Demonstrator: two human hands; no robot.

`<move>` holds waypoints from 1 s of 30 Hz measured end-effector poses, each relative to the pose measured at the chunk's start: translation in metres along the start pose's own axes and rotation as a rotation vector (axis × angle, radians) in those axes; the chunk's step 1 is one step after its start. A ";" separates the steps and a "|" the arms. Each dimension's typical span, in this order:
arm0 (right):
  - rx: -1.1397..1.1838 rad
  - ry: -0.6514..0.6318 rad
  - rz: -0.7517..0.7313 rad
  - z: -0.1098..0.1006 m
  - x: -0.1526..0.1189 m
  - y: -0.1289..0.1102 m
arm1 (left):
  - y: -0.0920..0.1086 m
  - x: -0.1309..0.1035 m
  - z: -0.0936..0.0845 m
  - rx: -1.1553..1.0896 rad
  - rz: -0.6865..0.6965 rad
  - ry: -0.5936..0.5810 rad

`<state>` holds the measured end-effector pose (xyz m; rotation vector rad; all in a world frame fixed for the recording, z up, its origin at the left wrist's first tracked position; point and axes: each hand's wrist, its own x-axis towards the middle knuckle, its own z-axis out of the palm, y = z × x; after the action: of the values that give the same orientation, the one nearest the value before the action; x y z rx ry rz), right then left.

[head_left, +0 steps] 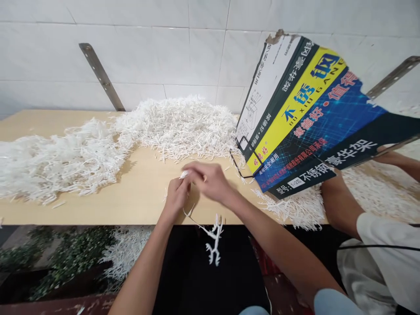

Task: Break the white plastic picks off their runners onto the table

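Note:
My left hand (177,192) is closed in a pinch over the table, with small white plastic bits (184,174) showing at its fingertips. My right hand (211,180) meets it from the right, its fingers bent and closed against the left fingertips; what they hold is hidden. From below my left hand a thin stem trails to a white branched plastic sprig (215,240), which hangs in front of the table edge. Behind my hands lies a heap of white sprigs (183,124); another loose pile (62,157) spreads to the left.
A printed cardboard panel (305,113) stands on the right, a black wire stand (244,164) at its foot. Beyond it are a co-worker's arm (341,201) and more white sprigs (292,208). Green foliage (75,258) lies below the wooden table (144,210). Metal brackets (101,76) line the tiled wall.

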<state>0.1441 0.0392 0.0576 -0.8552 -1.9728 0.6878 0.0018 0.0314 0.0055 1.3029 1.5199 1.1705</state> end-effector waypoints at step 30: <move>-0.076 0.019 0.036 0.000 -0.012 0.063 | -0.003 0.003 0.000 0.072 0.113 -0.149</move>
<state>0.1682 0.0687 0.0060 -0.9415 -1.9812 0.6267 0.0007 0.0342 0.0030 1.5067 1.4074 1.0708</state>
